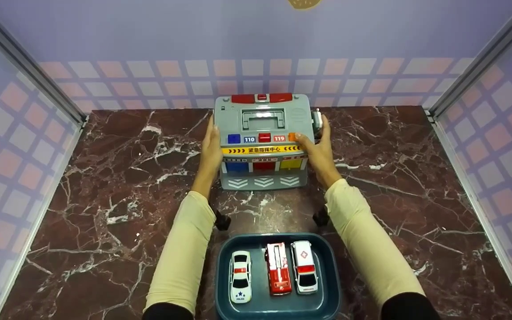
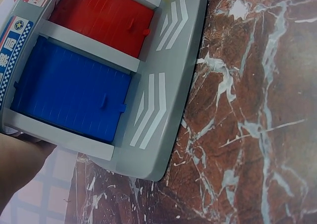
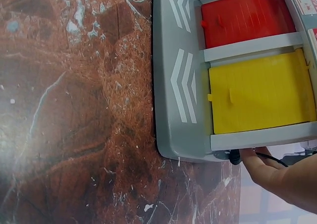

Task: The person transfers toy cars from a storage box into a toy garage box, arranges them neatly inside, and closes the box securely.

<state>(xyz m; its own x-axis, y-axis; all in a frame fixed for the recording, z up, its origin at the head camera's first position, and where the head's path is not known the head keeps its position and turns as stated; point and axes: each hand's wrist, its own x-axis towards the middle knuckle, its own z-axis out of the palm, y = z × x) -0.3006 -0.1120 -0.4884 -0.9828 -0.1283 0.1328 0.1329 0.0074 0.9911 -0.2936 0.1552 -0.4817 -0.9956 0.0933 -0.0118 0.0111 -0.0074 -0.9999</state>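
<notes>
A grey toy garage (image 1: 229, 118) with a top handle (image 1: 263, 116) stands on the marble-patterned table near the back wall. My left hand (image 1: 211, 151) grips its left side, with the thumb near the front top corner. On the other side my right hand (image 1: 321, 153) holds it, the thumb lying by the orange button (image 1: 291, 137) and the fingers reaching along the side near a grey-white part (image 1: 317, 120). Its blue door (image 2: 69, 90), red door (image 3: 247, 18) and yellow door (image 3: 262, 95) are closed. The fingers behind the sides are partly hidden in the wrist views.
Nearer to me lies a dark blue tray (image 1: 222, 284). It holds a white police car (image 1: 241, 276), a red fire truck (image 1: 278, 269) and a white ambulance (image 1: 304, 266). Tiled-pattern walls (image 1: 176, 75) close in the table (image 1: 127, 213) at the back and sides.
</notes>
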